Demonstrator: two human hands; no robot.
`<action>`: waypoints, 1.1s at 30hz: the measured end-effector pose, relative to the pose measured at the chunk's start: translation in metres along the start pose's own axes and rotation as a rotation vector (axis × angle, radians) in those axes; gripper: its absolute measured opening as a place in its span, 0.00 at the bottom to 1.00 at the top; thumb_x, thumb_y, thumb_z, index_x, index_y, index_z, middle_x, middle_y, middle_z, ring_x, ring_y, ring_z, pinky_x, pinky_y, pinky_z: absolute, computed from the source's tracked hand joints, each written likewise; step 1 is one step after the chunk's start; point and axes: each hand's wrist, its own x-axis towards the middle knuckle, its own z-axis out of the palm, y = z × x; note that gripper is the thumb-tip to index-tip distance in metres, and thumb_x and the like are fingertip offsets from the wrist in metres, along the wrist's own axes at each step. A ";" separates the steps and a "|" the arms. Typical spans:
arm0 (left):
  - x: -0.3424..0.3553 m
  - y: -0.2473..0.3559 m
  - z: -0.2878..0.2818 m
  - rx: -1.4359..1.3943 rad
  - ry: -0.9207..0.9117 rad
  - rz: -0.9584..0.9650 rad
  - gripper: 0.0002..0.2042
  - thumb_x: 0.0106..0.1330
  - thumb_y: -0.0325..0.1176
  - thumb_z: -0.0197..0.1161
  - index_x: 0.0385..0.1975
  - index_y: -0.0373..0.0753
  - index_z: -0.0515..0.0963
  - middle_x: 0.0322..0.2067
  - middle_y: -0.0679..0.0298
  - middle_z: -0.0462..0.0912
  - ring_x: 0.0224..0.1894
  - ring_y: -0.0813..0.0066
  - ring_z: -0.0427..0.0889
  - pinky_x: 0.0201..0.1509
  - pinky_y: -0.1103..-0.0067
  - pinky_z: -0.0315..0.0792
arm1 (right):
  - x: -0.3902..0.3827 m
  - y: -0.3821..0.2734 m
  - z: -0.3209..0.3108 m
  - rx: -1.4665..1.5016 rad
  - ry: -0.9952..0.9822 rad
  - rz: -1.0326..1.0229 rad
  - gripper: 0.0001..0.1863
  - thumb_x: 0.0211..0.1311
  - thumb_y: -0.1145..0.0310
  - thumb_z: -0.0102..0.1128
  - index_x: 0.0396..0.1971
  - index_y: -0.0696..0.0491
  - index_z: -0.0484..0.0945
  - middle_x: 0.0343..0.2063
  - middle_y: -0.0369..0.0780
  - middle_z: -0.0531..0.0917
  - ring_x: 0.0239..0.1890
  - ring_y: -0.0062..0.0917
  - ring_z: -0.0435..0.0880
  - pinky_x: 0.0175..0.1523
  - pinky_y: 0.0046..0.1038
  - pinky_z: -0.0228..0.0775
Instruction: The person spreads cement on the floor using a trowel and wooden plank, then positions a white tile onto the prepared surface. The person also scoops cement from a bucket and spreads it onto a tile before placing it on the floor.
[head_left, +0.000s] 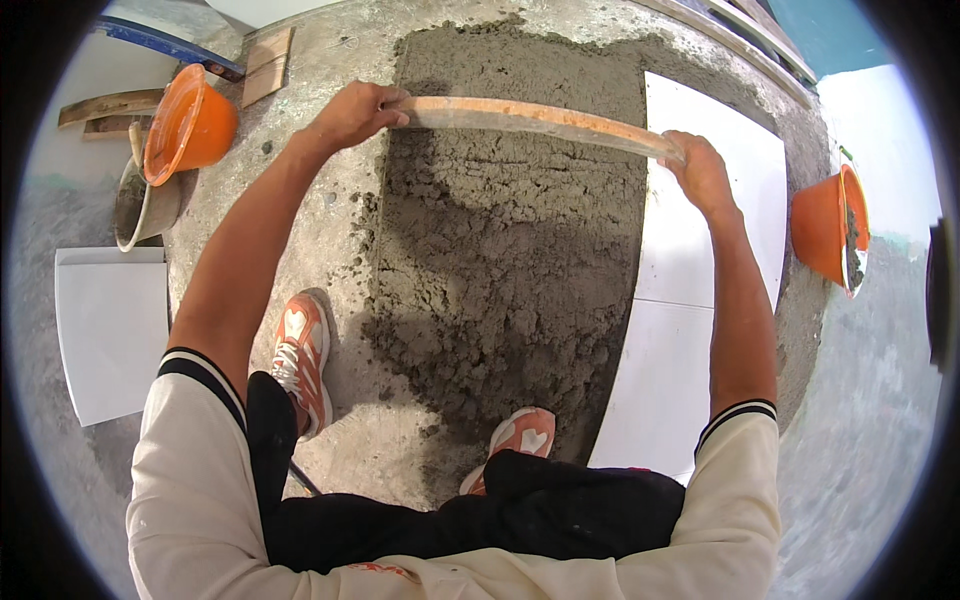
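A long, straight screed board (530, 117), orange-brown along its upper edge and grey with mortar below, spans the far part of a bed of wet grey mortar (510, 220). Its left end is gripped by my left hand (357, 115), fingers closed round it. My right hand (702, 168) is closed on the other end, over the white tiles (690, 240) laid along the mortar's right side. Beyond the board the mortar looks smoother; nearer to me it is rough and crumbly. Whether the board touches the mortar I cannot tell.
An orange bucket (208, 128) and a pale bucket (158, 212) stand at the left wall, near loose white tiles (112, 335). Another orange bucket (820, 230) sits at the right wall. My left shoe (305, 355) is on bare concrete, my right shoe (522, 435) at the mortar's near edge.
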 end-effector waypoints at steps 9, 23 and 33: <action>-0.083 0.021 0.029 -0.016 -0.003 0.068 0.17 0.66 0.40 0.72 0.52 0.44 0.86 0.37 0.53 0.90 0.38 0.57 0.89 0.46 0.64 0.80 | -0.082 -0.015 0.014 0.049 0.028 -0.053 0.15 0.61 0.69 0.70 0.48 0.54 0.84 0.45 0.44 0.87 0.52 0.44 0.82 0.59 0.44 0.73; -0.022 -0.014 0.004 0.034 0.180 -0.017 0.19 0.68 0.41 0.70 0.56 0.42 0.85 0.48 0.55 0.90 0.45 0.58 0.90 0.53 0.65 0.82 | -0.001 0.011 0.025 0.044 0.266 -0.189 0.18 0.65 0.65 0.69 0.53 0.52 0.83 0.51 0.45 0.85 0.56 0.43 0.81 0.63 0.44 0.72; 0.035 -0.010 0.012 0.108 0.173 -0.025 0.22 0.70 0.46 0.69 0.58 0.41 0.83 0.50 0.54 0.88 0.53 0.52 0.86 0.60 0.61 0.77 | 0.027 0.056 0.028 0.024 0.178 -0.148 0.25 0.65 0.63 0.68 0.60 0.55 0.79 0.56 0.49 0.83 0.61 0.45 0.77 0.69 0.43 0.66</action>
